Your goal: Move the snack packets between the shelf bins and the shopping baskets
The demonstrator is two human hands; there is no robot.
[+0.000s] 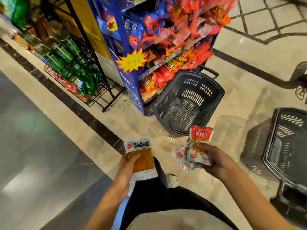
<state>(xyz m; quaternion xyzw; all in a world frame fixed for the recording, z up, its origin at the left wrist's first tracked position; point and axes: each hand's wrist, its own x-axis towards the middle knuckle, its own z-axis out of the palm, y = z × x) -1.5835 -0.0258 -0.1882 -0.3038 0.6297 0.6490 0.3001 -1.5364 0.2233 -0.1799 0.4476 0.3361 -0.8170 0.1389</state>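
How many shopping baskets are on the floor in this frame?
2. One basket stands beside the blue snack shelf; the other basket sits at the right edge, partly cut off. Others may be nested there.

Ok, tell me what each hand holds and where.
Left hand: orange packet, by its lower left edge. Right hand: several small red-and-white packets, pinched where they overlap.

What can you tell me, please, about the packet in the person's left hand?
The packet is flat and rectangular, seemingly glossy plastic: a white top band with a red round logo and dark characters, an amber middle, a white bottom strip. The left hand holds it nearly upright above the floor, thumb across its front.
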